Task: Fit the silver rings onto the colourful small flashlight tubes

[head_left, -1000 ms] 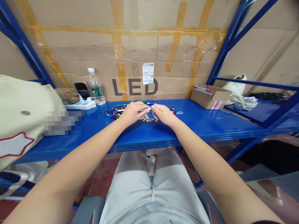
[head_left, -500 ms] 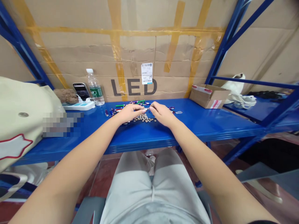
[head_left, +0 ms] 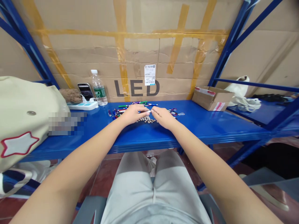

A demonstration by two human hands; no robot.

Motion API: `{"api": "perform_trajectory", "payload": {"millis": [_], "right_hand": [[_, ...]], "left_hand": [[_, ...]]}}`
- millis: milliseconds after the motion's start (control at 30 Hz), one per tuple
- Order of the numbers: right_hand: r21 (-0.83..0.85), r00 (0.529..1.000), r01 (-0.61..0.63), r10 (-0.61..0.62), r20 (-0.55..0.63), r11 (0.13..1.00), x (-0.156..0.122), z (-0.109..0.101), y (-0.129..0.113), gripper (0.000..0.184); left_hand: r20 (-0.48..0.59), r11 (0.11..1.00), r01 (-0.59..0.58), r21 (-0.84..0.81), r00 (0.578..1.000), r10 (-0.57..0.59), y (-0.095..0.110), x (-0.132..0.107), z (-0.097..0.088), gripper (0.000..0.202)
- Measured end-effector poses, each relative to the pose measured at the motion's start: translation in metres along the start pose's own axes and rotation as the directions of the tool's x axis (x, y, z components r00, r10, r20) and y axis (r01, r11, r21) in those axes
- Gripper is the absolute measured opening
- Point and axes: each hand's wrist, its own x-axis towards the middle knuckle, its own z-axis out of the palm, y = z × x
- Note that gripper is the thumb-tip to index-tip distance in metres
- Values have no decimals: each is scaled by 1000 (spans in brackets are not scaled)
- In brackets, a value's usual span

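My left hand (head_left: 133, 113) and my right hand (head_left: 162, 116) meet over a small heap of silver button cells (head_left: 146, 120) on the blue shelf (head_left: 205, 124). Between the fingertips of both hands I pinch a small silver tube-shaped piece (head_left: 148, 111). Both hands have their fingers curled round it. Several small coloured keychain torches (head_left: 116, 112) lie scattered just behind and to the left of the hands, with a few more and a metal clip (head_left: 177, 113) on the right.
A cream bag (head_left: 21, 118) fills the shelf's left end. A power strip (head_left: 81, 105), a phone (head_left: 85, 91) and a water bottle (head_left: 99, 88) stand at the back left. A cardboard wall marked LED (head_left: 136, 88) closes the back. An open carton (head_left: 211, 97) sits at right.
The hands have stayed together over the button cells, with only small finger movements. The camera has shifted slightly, so the scene sits a little to the right.
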Motion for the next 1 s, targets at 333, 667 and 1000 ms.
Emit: {"api": "perform_trajectory", "payload": {"millis": [333,667,1000], "right_hand": [[25,992,-122,123,-37,992,-1,-6,-4,30],[-214,995,-4,26,100,977,-3,-12,-8,25],[-215,996,-84,88,8,973,4,1,-4,33]], "left_hand": [[16,990,128,-65,992,-127,9,1,1,33],[203,948,283,-143,946,-252,1,-5,-6,44],[32,998,49,-35,998,-48,2,-1,4,32]]}}
